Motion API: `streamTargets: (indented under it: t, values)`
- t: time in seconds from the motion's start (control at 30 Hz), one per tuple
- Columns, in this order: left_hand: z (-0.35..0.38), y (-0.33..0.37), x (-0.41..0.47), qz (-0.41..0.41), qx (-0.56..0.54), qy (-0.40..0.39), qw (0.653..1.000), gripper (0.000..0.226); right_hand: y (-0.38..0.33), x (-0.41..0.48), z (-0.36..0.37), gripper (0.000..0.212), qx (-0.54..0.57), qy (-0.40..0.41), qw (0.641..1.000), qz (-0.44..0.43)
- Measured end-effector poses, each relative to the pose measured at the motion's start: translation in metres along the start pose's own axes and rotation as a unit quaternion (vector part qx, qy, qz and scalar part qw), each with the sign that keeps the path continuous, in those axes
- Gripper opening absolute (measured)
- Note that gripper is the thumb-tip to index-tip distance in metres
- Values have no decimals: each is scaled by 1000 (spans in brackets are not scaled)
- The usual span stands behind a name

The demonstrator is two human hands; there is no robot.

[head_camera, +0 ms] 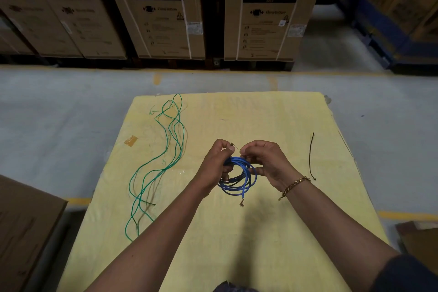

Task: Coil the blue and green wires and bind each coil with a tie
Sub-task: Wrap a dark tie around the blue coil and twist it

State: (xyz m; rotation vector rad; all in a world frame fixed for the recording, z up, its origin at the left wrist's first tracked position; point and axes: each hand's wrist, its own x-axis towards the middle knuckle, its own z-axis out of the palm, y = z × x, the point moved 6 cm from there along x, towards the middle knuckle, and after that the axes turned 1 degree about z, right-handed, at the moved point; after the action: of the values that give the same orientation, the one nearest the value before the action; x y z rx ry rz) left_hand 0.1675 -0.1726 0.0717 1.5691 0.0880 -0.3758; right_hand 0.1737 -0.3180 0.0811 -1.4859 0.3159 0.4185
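The blue wire (239, 179) is wound into a coil and hangs between my hands above the yellow table (284, 125); a bare copper end dangles below it. My left hand (216, 161) grips the coil's left side and pinches one end of a thin dark tie (235, 147). My right hand (267, 161) pinches the tie's other end just above the coil. The green wire (166, 161) lies loose and uncoiled in long loops on the table's left side. A second black tie (311, 156) lies straight on the right of the table.
A brown cardboard box (21, 232) stands at the lower left beside the table. A patch of tape (130, 140) is stuck on the table near the green wire. Large washing machine cartons (161, 12) line the far side of the grey floor.
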Motion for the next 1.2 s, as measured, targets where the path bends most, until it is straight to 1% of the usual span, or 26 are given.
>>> streamTargets:
  t: [0.27, 0.4, 0.63, 0.9, 1.2]
  values:
    - [4, 3, 0, 2, 26, -24, 999, 10, -1, 2, -1, 5, -11, 3, 1000, -3]
    - [1, 0, 3, -4, 5, -14, 1000, 10, -2, 1, -2, 10, -4, 2, 1000, -21]
    - [-2, -9, 5, -5, 1, 2, 1000, 12, -1, 1, -2, 10, -29, 1, 999, -34]
    - [-2, -8, 6, -10, 2, -13, 1000, 10, -1, 3, -3, 10, -49, 0, 998, -36]
    - [-2, -7, 7, -17, -9, -14, 1000, 10, 1, 4, -3, 10, -38, 9, 999, -38]
